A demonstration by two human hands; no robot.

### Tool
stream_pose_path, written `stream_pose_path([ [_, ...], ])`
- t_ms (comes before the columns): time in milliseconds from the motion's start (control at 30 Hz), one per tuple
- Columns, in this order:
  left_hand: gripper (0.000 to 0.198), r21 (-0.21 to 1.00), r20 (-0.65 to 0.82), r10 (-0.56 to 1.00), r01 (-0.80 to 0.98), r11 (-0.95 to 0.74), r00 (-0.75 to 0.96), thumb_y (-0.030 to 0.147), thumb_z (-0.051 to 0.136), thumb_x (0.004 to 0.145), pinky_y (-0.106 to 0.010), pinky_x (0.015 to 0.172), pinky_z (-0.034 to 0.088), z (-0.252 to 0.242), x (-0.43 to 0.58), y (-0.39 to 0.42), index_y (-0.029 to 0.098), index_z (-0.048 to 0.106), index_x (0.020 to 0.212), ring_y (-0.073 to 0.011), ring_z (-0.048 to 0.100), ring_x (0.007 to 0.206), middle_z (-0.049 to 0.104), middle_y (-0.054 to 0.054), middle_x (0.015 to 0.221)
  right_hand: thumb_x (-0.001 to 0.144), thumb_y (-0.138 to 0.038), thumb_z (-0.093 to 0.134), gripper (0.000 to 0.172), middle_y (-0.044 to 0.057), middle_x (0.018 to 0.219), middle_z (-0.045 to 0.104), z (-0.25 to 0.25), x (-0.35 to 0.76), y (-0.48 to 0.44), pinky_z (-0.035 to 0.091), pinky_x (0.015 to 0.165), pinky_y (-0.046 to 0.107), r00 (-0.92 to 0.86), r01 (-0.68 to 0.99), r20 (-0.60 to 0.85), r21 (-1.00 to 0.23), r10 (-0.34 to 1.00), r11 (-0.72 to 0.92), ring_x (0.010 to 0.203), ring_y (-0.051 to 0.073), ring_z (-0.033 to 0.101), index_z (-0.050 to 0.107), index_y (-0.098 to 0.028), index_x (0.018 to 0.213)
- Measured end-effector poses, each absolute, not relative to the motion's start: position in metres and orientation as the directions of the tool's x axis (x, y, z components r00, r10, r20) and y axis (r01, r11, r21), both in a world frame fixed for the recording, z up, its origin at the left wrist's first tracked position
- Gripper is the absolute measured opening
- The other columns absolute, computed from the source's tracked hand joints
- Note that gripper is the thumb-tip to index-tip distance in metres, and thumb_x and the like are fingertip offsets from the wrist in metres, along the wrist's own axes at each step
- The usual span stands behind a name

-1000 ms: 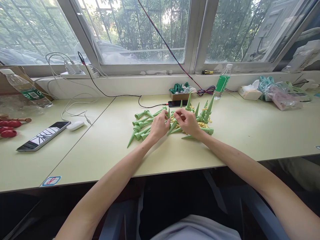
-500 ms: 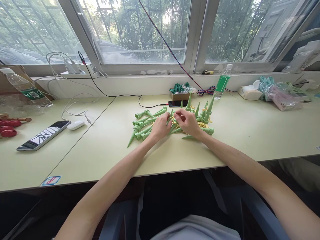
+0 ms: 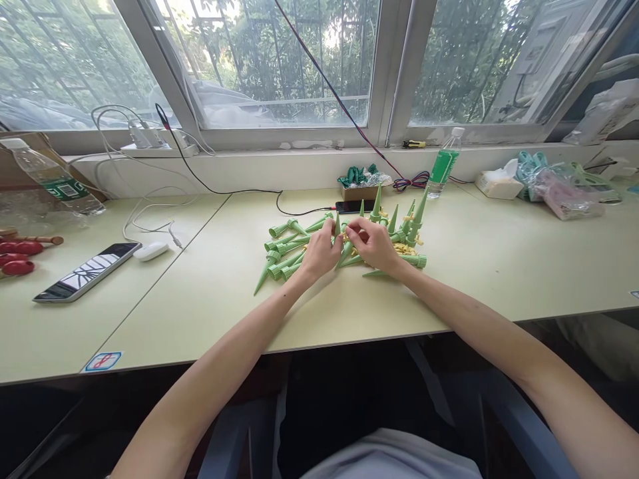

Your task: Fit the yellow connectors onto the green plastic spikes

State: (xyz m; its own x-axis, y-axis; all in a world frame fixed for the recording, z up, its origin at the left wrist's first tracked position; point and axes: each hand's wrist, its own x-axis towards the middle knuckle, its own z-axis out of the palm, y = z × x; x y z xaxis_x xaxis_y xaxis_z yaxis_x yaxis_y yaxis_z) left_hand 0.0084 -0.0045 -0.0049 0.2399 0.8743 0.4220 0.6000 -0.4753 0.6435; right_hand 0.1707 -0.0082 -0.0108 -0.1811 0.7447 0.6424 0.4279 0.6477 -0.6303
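My left hand (image 3: 321, 253) is closed around a green plastic watering spike (image 3: 337, 225), its pointed tip rising above my fingers. Close by, the fingers of my right hand (image 3: 373, 246) are pinched at the side of that spike, apparently on a small yellow valve piece; my fingertips partly hide it. Loose green spikes (image 3: 284, 247) lie to the left of my hands. Right of them, more spikes (image 3: 417, 219) stand upright with yellow pieces fitted, beside a small heap of yellow valve pieces (image 3: 407, 250). One spike (image 3: 415, 261) lies in front of that heap.
Behind the spikes are a black phone (image 3: 349, 207) on a cable and a small box (image 3: 360, 192) with green wrappers. A water bottle (image 3: 444, 165) and tissue pack (image 3: 499, 181) stand right. Leftward lie a large phone (image 3: 87, 271) and white case (image 3: 151, 251).
The spike in my left hand has turned more upright, so its tip shows higher above my fingers. Both hands stay almost in place.
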Motion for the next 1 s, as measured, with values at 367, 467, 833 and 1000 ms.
stream_pose_path([
  [367, 0.013, 0.731, 0.402, 0.900, 0.532, -0.427, 0.169, 0.029, 0.055, 0.089, -0.027, 0.056, 0.039, -0.0025, 0.0099, -0.0046, 0.022, 0.043, 0.087, -0.0108, 0.049, 0.058, 0.061, -0.001, 0.087, 0.098, -0.045, 0.052, 0.027, 0.001, 0.074, 0.061, -0.0117, 0.1712, -0.0084, 0.040, 0.056, 0.026, -0.158, 0.425, 0.635, -0.647, 0.756, 0.633, 0.057, 0.013, 0.051, 0.058, -0.021, 0.090],
  [467, 0.012, 0.745, 0.413, 0.895, 0.502, -0.439, 0.171, 0.029, 0.055, 0.089, -0.027, 0.058, 0.041, -0.0038, 0.0100, -0.0028, 0.022, 0.045, 0.088, -0.0121, 0.051, 0.064, 0.062, -0.002, 0.087, 0.097, -0.042, 0.053, 0.024, 0.001, 0.074, 0.060, -0.0109, 0.1710, -0.0088, 0.039, 0.055, 0.026, -0.152, 0.423, 0.642, -0.645, 0.752, 0.636, 0.057, 0.012, 0.050, 0.058, -0.021, 0.090],
  [833, 0.011, 0.758, 0.429, 0.887, 0.465, -0.457, 0.172, 0.030, 0.057, 0.089, -0.027, 0.060, 0.044, -0.0021, 0.0098, -0.0046, 0.022, 0.049, 0.089, -0.0129, 0.053, 0.067, 0.063, -0.002, 0.086, 0.096, -0.039, 0.053, 0.021, 0.001, 0.076, 0.061, -0.0083, 0.1701, -0.0107, 0.039, 0.054, 0.026, -0.131, 0.423, 0.641, -0.654, 0.756, 0.628, 0.053, 0.011, 0.049, 0.056, -0.020, 0.088],
  [1000, 0.010, 0.738, 0.460, 0.870, 0.469, -0.485, 0.176, 0.029, 0.056, 0.089, -0.026, 0.062, 0.045, -0.0023, 0.0101, -0.0046, 0.022, 0.049, 0.089, -0.0143, 0.056, 0.073, 0.063, -0.002, 0.085, 0.096, -0.040, 0.053, 0.022, 0.001, 0.075, 0.060, -0.0071, 0.1699, -0.0113, 0.039, 0.053, 0.026, -0.124, 0.420, 0.644, -0.655, 0.755, 0.628, 0.054, 0.011, 0.049, 0.056, -0.021, 0.087],
])
